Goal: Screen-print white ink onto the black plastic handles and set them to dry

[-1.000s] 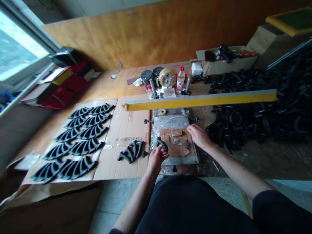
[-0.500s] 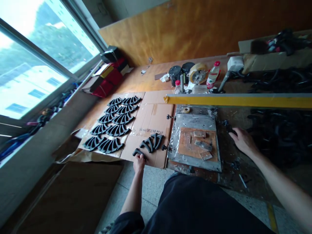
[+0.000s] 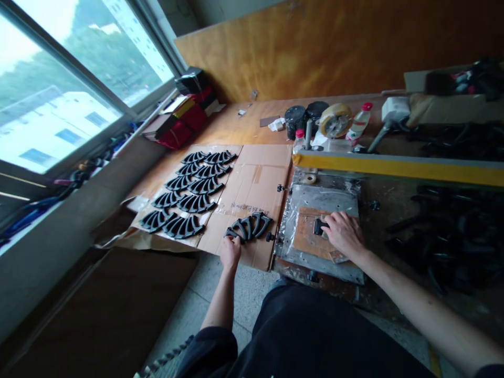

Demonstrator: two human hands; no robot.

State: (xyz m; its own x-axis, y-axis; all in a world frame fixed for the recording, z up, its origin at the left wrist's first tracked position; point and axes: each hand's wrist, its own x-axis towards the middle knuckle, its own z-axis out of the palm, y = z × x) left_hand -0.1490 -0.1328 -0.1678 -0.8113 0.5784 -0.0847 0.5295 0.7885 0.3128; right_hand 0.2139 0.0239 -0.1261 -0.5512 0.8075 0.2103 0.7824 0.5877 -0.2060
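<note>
Black curved pieces [image 3: 248,227], and here in the head view they make a short fan just below the centre of the frame, on a cardboard sheet [image 3: 262,178]. In comes the left hand [image 3: 230,252], fingers right at the left end of that row, touching the piece there; whether its grip is clenched on it or merely resting, I cannot tell.

Over to right of centre, and the right hand [image 3: 344,233] has its grip closed on a dark piece [image 3: 319,227], partly hidden by the fingers, right over a wooden board [image 3: 307,241] that lies on a metal plate [image 3: 326,198]. Left of centre, ten neat fans [image 3: 183,226] sit in two columns! Far right, a dark heap [image 3: 452,236], its shapes hard to pick apart.

A yellow bar [image 3: 394,165] runs from right of centre out to the right edge. Beyond it, at upper right on the counter [image 3: 232,128], a tape roll [image 3: 336,119] stands between the black tubs [image 3: 295,121] and a red-capped bottle [image 3: 359,123].
</note>
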